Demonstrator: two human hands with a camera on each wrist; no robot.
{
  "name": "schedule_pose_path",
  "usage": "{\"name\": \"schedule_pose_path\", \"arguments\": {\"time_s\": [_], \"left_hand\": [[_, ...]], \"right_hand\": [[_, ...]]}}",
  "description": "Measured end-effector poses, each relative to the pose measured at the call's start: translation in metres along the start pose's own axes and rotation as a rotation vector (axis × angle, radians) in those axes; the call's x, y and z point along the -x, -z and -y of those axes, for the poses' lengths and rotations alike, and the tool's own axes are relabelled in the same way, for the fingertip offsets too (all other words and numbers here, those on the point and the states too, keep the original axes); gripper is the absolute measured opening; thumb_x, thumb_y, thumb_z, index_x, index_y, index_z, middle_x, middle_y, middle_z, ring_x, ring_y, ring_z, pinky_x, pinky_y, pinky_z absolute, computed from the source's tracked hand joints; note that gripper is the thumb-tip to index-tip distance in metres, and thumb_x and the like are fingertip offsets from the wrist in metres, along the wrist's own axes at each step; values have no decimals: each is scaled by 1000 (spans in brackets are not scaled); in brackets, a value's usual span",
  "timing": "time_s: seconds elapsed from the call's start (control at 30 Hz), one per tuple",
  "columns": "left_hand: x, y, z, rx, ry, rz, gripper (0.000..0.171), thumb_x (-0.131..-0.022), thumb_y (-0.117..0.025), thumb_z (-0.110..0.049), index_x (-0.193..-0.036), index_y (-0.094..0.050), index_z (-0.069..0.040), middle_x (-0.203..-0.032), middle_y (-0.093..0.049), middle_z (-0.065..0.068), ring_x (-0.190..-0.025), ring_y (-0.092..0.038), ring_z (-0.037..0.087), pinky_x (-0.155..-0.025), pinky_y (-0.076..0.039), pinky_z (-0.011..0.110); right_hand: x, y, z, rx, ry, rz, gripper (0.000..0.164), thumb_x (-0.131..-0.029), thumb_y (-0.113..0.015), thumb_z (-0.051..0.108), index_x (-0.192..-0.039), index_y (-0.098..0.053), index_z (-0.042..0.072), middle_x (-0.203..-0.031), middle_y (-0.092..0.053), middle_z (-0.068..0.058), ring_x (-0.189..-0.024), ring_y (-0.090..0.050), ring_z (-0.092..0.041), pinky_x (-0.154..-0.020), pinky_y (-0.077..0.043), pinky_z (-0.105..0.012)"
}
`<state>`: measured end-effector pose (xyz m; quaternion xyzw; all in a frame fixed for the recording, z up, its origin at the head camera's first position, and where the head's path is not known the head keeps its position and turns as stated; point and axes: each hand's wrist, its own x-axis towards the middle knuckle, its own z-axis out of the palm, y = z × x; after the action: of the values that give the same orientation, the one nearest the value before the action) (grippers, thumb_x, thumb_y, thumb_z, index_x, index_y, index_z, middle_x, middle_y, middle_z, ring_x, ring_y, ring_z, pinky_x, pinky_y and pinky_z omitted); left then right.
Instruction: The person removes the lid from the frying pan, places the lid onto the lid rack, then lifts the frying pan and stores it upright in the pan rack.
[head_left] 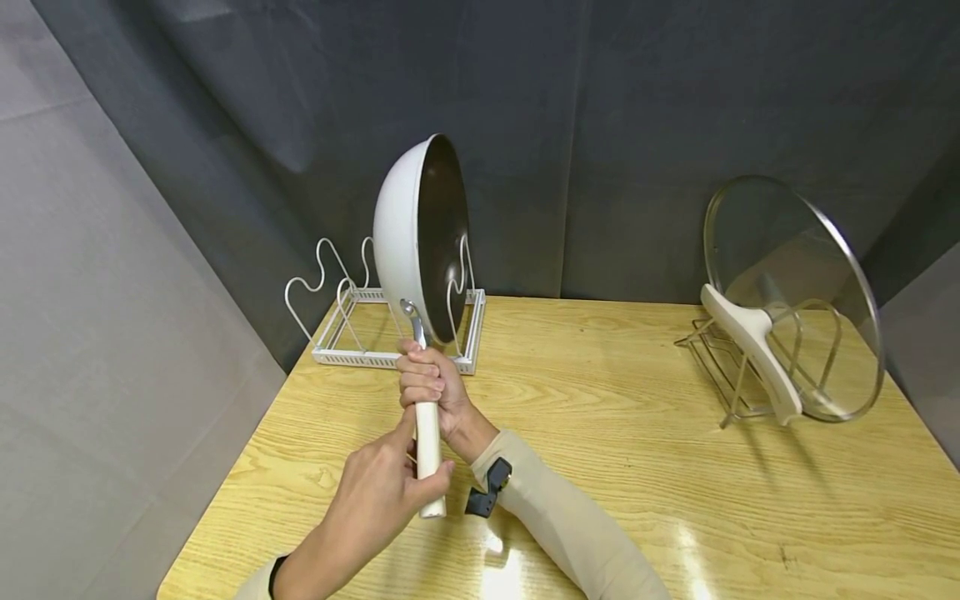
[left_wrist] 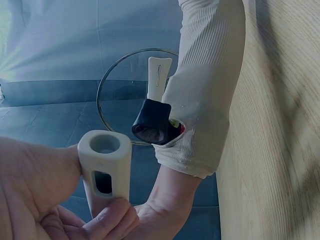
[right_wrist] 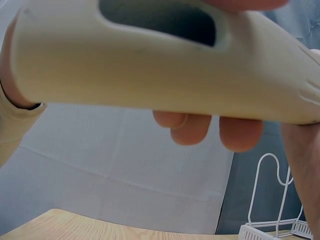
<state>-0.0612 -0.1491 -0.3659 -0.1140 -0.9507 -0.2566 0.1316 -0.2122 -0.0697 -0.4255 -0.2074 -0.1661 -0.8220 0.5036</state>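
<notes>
A wok [head_left: 397,225], white outside and dark inside, stands on edge among the wires of a white rack [head_left: 360,358] in the head view. Whether it rests on the rack's base I cannot tell. My right hand [head_left: 442,387] grips the upper part of its cream handle [head_left: 428,450], just below the metal joint. Lower down, my left hand [head_left: 371,483] holds the same handle, its thumb across the front. The handle's end with its hanging hole [left_wrist: 103,182] faces the left wrist camera. Up close, the handle [right_wrist: 125,75] fills the top of the right wrist view.
At the right, a glass lid [head_left: 780,242] with a cream handle [head_left: 750,342] leans in a metal wire stand [head_left: 735,408]. Everything stands on a wooden table [head_left: 585,400]. Dark cloth [head_left: 637,150] hangs behind, grey cloth [head_left: 97,333] on the left.
</notes>
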Motion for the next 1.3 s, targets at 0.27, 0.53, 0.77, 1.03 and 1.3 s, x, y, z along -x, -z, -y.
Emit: {"name": "schedule_pose_path", "arguments": {"time_s": [0.27,0.53,0.77,1.03,1.3], "left_hand": [[0,0,-1,-2,4,-2,52,-79,-82,-24,-122,-65,-1,-70,-61,-10,-59,-54,-2,-50,-44,19],[0,-3,-2,13,8,3,45,-79,-82,-22,-115,-65,-3,-74,-65,-6,-61,-59,1,-50,-45,18],[1,-5,-1,17,13,3,46,-79,-82,-23,-117,-65,-2,-75,-66,-5,-61,-59,1,-50,-45,18],[2,-7,0,-1,6,-3,50,-80,-81,-24,-120,-64,0,-71,-63,-7,-59,-55,-1,-49,-43,18],[2,-9,-1,-4,15,-5,49,-79,-81,-25,-119,-65,-2,-70,-62,-9,-58,-53,-2,-49,-42,20]], "right_hand": [[0,-1,0,2,1,-8,16,-95,-54,-4,-90,-48,11,-59,-27,10,-43,-32,-2,-40,-32,-16],[2,0,1,-8,-9,-3,16,-94,-53,-4,-89,-49,11,-59,-27,11,-43,-31,-2,-40,-31,-16],[3,2,2,-13,-17,-1,16,-94,-52,-4,-90,-48,11,-60,-26,11,-43,-31,-2,-40,-31,-16],[5,5,1,-1,-11,0,15,-95,-53,-3,-90,-49,11,-60,-27,11,-43,-30,-1,-41,-34,-16],[6,6,2,4,-13,2,16,-95,-54,-3,-91,-48,11,-60,-26,11,-43,-30,-1,-41,-35,-16]]}}
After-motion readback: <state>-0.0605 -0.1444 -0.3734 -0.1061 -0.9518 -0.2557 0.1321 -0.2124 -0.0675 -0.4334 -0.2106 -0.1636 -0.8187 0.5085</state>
